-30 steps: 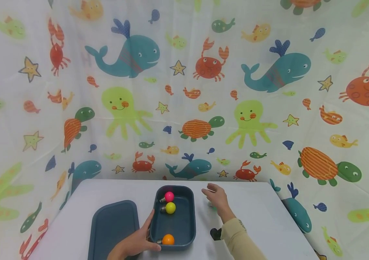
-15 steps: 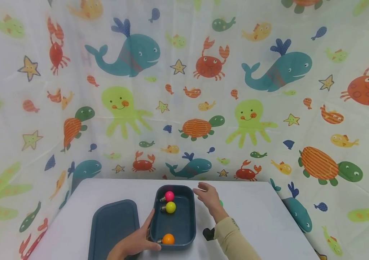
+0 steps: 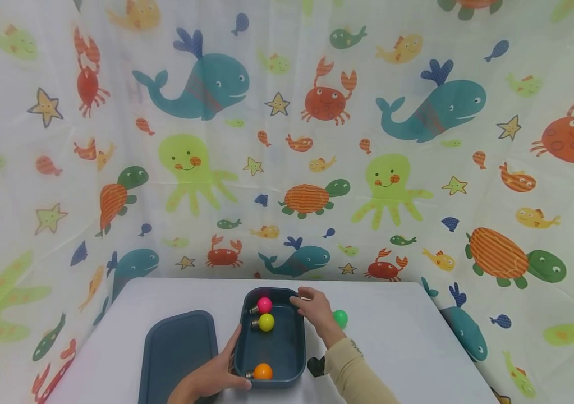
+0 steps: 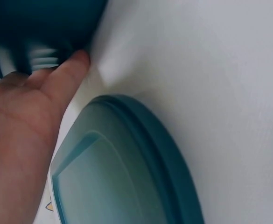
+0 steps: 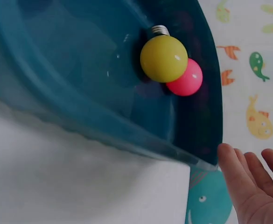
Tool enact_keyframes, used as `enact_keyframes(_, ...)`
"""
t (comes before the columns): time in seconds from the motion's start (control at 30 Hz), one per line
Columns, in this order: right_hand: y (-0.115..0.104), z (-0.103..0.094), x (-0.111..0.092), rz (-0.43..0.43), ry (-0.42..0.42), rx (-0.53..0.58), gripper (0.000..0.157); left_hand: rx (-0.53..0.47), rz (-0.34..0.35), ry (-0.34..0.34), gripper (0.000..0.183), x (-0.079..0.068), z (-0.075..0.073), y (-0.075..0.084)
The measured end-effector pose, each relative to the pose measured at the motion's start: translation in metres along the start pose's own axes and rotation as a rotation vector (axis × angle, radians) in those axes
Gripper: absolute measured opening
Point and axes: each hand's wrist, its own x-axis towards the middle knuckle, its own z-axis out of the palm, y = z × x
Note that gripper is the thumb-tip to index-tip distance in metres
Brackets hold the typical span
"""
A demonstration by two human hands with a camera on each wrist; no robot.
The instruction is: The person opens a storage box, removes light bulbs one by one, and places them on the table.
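Observation:
A dark blue plastic container [image 3: 271,348] stands on the white table. Inside it lie a pink light bulb [image 3: 264,305] and a yellow light bulb [image 3: 266,322] near the far left, and an orange light bulb [image 3: 263,371] at the near end. My left hand [image 3: 216,370] holds the container's near left corner, its thumb along the near wall and fingers along the left wall. At the far right corner is my right hand [image 3: 313,306], fingers loosely extended and empty, one fingertip right at the rim in the right wrist view. A green light bulb [image 3: 340,318] lies just right of that hand.
A flat dark blue lid [image 3: 178,350] lies left of the container, close to my left forearm. Beside my right sleeve [image 3: 354,367] is a small black object [image 3: 315,366]. A curtain [image 3: 287,140] printed with sea animals hangs behind the table.
My right hand has moved left from the open table to the container's far right rim, uncovering the green bulb. My left hand and the container stay in place.

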Motion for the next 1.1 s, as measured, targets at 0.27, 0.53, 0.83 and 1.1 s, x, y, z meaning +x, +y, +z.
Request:
enact_keyframes(0.27, -0.003, 0.012, 0.002, 0.028, -0.016, 0.008, 0.060, -0.028, 0.008, -0.014, 0.119, 0.006, -0.003, -0.012)
enact_keyframes(0.53, -0.002, 0.025, 0.003, 0.018, -0.033, -0.017, 0.059, -0.016, 0.017, -0.035, 0.116, 0.000, -0.002, 0.000)
enact_keyframes(0.83, 0.000, 0.037, 0.001, 0.037, -0.043, -0.019, 0.054, -0.028, 0.006, -0.005, 0.116, -0.002, -0.002, 0.005)
enact_keyframes(1.1, 0.007, 0.044, 0.002, 0.072, -0.037, -0.064, 0.049, -0.040, 0.045, -0.012, 0.115, -0.001, 0.000, 0.002)
